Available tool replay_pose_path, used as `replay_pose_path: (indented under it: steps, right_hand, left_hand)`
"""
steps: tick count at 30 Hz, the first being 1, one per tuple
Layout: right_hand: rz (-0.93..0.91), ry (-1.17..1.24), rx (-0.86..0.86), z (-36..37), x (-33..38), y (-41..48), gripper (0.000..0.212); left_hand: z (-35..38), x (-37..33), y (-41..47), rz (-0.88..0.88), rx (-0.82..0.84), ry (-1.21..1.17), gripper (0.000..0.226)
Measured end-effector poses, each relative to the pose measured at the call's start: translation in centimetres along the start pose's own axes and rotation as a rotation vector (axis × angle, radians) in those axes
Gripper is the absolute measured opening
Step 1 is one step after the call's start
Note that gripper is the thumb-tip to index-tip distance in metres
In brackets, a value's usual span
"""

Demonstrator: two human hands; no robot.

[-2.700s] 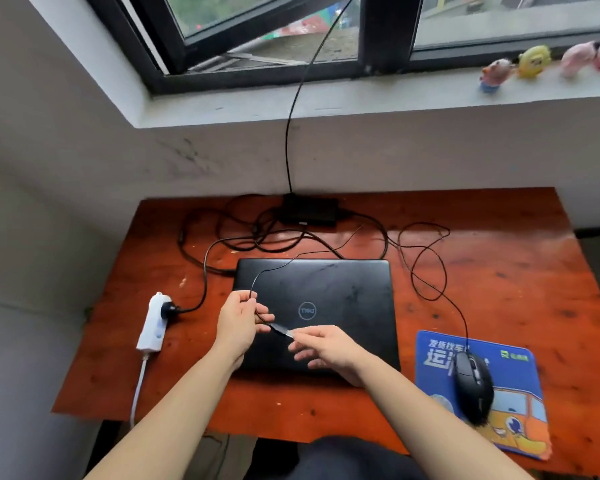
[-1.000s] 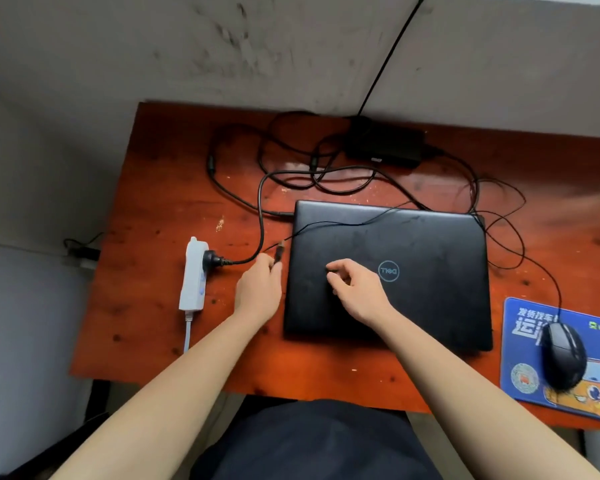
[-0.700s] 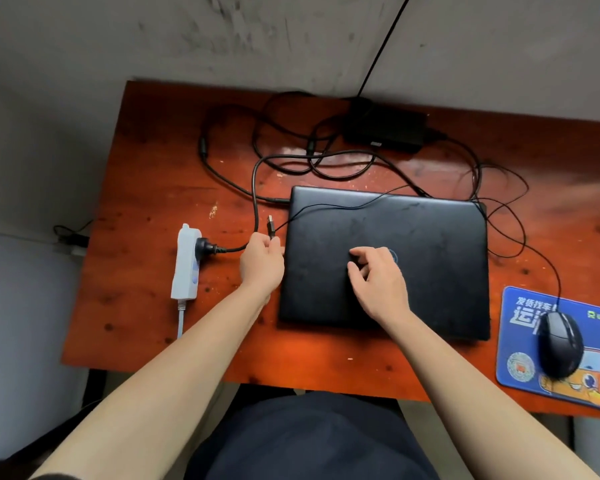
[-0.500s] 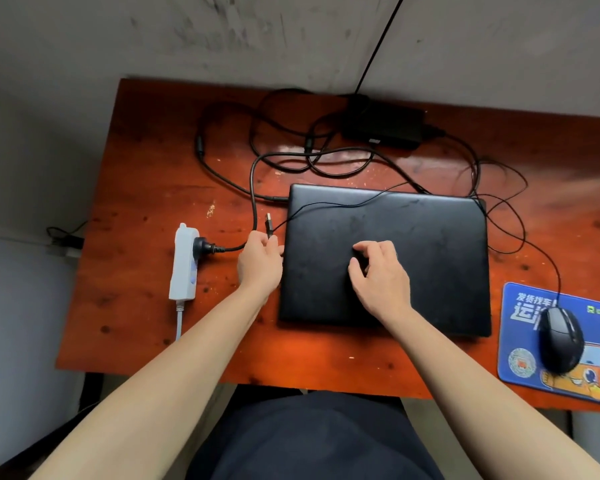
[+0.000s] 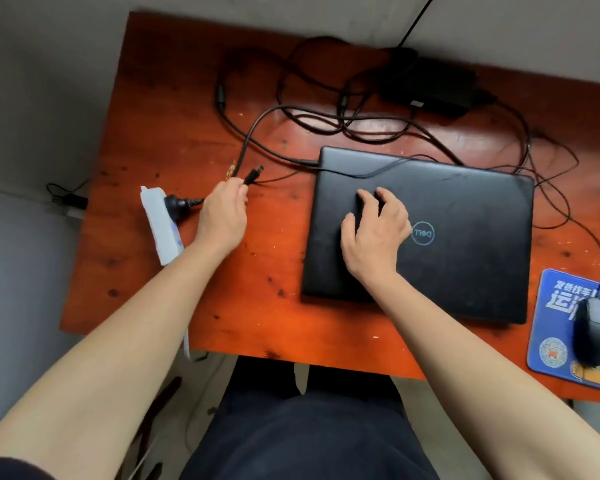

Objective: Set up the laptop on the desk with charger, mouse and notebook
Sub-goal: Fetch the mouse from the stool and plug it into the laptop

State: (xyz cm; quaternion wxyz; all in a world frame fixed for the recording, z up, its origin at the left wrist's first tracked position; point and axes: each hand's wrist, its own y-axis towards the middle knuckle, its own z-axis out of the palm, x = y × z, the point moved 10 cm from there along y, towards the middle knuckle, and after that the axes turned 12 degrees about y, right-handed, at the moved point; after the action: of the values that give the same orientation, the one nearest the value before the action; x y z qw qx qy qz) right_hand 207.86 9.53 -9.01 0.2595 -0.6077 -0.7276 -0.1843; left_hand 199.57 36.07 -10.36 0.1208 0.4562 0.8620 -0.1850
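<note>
A slim black mouse plug [image 5: 254,174] is pinched in the left hand [image 5: 224,216]; the matte black, rectangular closed laptop [image 5: 465,271] is pressed beneath the loosely spread fingers of the right hand [image 5: 374,233].

The desk [image 5: 174,133] is glossy orange-red wood flecked with dark knots. The laptop [image 5: 465,244] is matte black, its ring logo [image 5: 423,233] pale blue. The cables [image 5: 219,98], charger brick [image 5: 430,88], plug [image 5: 253,174] and mouse [image 5: 596,334] are black; the power strip [image 5: 160,230] is white; the mouse pad [image 5: 551,327] is blue, with white lettering and an orange cartoon.
</note>
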Motion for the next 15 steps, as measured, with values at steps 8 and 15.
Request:
replay_pose_path:
  steps: [8,15]
  right_hand:
    - [-0.091,-0.042,-0.038,0.8,1.9,2.3,0.042]
    - [-0.259,-0.210,0.158,4.2,4.0,8.5,0.056]
  left_hand:
    - [2.0,-0.7,-1.3,0.071,0.031,0.035,0.028]
    - [1.7,-0.8,-2.2,0.118,-0.019,-0.032,0.032]
